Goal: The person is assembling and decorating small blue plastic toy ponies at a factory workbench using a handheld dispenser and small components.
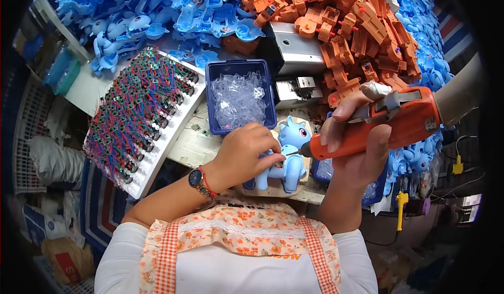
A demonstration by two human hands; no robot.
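Note:
My left hand [245, 152] grips a light blue plastic toy animal [290, 155] that stands on a small board at the bench's front edge. In my right hand [353, 142] is an orange electric screwdriver [391, 126], held level with its tip pointing left against the toy's body. A wristwatch and red band sit on my left wrist.
A blue bin [214, 102] of clear plastic bits is just behind my left hand. To the left lies a white tray [173, 131] of small circuit boards with coloured wires. Piles of blue toy shells [152, 16] and orange parts [346, 26] fill the back. A metal fixture [294, 50] stands mid-bench.

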